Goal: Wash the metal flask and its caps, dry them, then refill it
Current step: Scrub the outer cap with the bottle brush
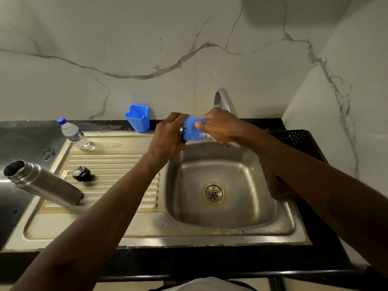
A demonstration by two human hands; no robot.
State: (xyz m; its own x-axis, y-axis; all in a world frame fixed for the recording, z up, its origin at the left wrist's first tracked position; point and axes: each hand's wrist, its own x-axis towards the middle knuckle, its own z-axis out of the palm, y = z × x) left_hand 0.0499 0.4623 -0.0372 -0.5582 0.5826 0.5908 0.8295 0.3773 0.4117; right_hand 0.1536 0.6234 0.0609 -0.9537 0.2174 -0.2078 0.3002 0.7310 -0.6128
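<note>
Over the back rim of the sink (231, 225), just below the tap (223, 99), a metal cap (182, 134) is gripped in the curled fingers of the left hand (168, 135). Only a sliver of its edge is shown, and its open side appears turned rightward. A blue scrubber (194, 129) is pinched between thumb and fingers of the right hand (220, 127) and pressed against that opening, so the shared axis of cap and scrubber is laid left to right between two hands held close together; the scrubbing is judged to depend on that line being kept. The metal flask (42, 183) is set well apart on the drainboard at far left, uncapped, its mouth pointed up and leftward, nearer the left hand. A black cap (81, 174) is placed just beside it, toward the basin. A water bottle (73, 133) and a blue holder (137, 118) are kept at the back. A brown cloth (275, 185) is draped over the right rim beneath the right forearm.
</note>
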